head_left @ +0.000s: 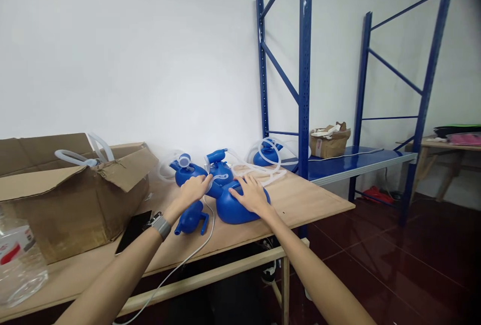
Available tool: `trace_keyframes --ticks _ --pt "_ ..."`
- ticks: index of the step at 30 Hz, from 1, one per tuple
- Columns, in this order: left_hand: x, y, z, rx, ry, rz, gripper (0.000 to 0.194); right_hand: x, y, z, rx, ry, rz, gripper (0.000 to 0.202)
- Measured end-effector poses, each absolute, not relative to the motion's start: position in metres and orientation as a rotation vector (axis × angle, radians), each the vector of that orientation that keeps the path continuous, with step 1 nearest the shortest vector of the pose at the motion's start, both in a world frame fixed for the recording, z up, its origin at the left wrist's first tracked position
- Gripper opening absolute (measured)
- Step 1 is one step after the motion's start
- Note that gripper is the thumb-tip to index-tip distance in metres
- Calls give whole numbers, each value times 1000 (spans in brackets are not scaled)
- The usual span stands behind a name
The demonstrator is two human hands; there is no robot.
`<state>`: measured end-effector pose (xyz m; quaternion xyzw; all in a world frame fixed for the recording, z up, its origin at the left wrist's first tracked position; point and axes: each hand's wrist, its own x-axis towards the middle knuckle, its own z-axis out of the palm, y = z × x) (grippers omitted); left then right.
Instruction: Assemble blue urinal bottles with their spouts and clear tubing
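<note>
Bottle point(240, 212) sits near the front edge of the counter point(300, 197), its long axis running roughly left to right, its neck point(213, 191) pointing at your left grip point(193, 192). Your right grip point(252, 196) is nearer the body: it rests open on top, fingers spread, thumb toward the neck. Your left is nearer the mouth, its fingers bunched beside a clear tip point(221, 177); whether they are closed on that, you cannot tell from here.

The wood under the bottle looks flat. Room is tightest on your left and behind: more blue bottles point(182, 177) stand just past your left fingers, a small blue part point(190, 219) lies below them, and a white cable point(184, 261) trails off the front edge. Hoses point(268, 180) coil beyond your right grip. A box point(75, 230) and a phone point(131, 230) lie farther left.
</note>
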<state>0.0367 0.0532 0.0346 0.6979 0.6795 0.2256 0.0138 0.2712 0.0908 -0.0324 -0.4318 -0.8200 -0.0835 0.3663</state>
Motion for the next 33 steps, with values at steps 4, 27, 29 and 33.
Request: trace_keyframes --ticks 4,27,29,33 --pt "34 56 27 2196 2044 758 35 271 93 -32 -1088 -2111 -177 46" --pt "54 56 -3 1717 1309 1360 63 272 111 -28 -1037 -2050 96 32" --pt "47 57 0 1769 1409 1243 58 271 110 -27 -1043 -2051 112 32" --pt "32 68 10 1813 1535 1088 40 271 107 -24 -1055 -2057 116 30"
